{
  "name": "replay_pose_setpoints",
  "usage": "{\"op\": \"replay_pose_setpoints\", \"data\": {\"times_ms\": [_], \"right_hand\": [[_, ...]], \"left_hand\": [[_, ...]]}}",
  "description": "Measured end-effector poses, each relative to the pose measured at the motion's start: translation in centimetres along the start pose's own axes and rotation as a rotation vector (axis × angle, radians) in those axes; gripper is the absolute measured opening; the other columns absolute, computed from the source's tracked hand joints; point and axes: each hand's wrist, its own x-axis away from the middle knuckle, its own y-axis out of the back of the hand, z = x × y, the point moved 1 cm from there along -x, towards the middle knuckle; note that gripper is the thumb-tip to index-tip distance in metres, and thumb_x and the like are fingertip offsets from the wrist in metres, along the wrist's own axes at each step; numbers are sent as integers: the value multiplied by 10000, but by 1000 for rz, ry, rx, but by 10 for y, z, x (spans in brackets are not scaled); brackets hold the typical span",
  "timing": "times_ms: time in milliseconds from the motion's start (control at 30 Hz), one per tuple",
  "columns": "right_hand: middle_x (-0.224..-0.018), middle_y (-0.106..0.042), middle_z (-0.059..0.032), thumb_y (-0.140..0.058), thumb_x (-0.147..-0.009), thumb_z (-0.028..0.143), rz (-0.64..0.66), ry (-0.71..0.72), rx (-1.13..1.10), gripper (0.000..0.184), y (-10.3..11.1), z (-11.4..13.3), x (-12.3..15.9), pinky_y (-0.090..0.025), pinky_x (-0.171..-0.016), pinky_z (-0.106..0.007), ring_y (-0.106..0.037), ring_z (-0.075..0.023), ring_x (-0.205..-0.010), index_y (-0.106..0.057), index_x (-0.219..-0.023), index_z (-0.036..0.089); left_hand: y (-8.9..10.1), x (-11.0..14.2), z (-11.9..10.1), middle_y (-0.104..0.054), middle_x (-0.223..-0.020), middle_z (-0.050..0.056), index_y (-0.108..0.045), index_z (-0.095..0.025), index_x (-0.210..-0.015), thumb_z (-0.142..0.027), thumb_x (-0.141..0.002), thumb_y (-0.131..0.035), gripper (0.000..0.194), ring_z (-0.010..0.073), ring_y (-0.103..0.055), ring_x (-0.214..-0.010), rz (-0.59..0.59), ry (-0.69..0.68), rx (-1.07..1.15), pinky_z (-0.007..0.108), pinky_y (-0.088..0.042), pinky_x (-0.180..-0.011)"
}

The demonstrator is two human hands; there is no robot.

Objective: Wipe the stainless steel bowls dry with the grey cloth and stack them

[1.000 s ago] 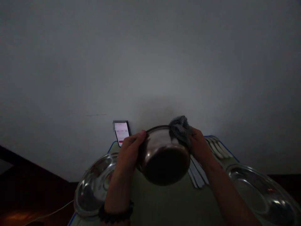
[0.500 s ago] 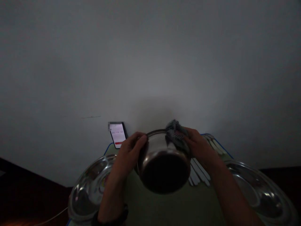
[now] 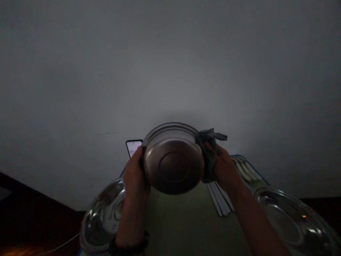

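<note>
A: Location of the metal bowl (image 3: 173,170)?
B: Centre of frame; tilted, underside toward the viewer.
A: State of the fingers?
B: Left hand (image 3: 134,172): curled around the bowl's left side, fingertips hidden. Right hand (image 3: 224,167): closed on a bunched checkered cloth (image 3: 209,169), touching the right side. Lower right: pale-handled cutlery (image 3: 225,204).

The green surface (image 3: 181,227) bears a left-edge basin (image 3: 102,220), a right-edge basin (image 3: 286,222) and, toward its far right corner, pale-handled cutlery (image 3: 242,170).

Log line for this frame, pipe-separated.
left hand: holds metal bowl | right hand: holds cloth against bowl | bowl: tilted, underside showing | phone: partly hidden by left hand
</note>
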Motion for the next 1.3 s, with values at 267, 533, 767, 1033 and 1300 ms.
{"op": "replay_pose_setpoints", "data": {"times_ms": [267,533,767,1033,1300], "right_hand": [[-749,-697,-3,-618,-811,490,264,36,250,305,17,21,6,-451,-643,-263,-593,-164,-704,-704,-815,198],[-695,-643,12,-542,-875,422,488,164,514,282,-2,29,18,-416,-604,-249,-544,-137,-646,-665,-767,192],[-719,-695,-6,-610,-792,578,32,12,111,404,10,6,2,-451,-630,-269,-601,-176,-684,-710,-825,187],[-710,-706,-2,-659,-775,464,363,37,370,265,22,17,5,-455,-600,-277,-605,-174,-656,-736,-783,210],[-711,-668,-4,-610,-823,479,302,105,322,302,-8,26,21,-434,-578,-254,-568,-153,-655,-692,-775,192]], "left_hand": [[5,8,-9,-548,-615,-36,-639,-203,-690,-355,-803,-572,202,124,-477,-599,655,-200,-363,240,-364,-560],[-7,22,-11,-472,-514,-42,-556,-194,-542,-345,-778,-556,280,105,-412,-507,765,-214,-496,244,-310,-486],[-2,0,5,-529,-559,-18,-572,-214,-583,-410,-749,-529,260,153,-500,-577,175,29,-46,272,-399,-545],[-11,20,7,-548,-597,-8,-615,-211,-596,-406,-766,-590,260,158,-487,-605,737,-23,-386,277,-364,-568],[-2,11,-2,-405,-477,-57,-505,-200,-486,-388,-697,-646,316,97,-366,-470,603,-39,-196,252,-260,-469]]}}
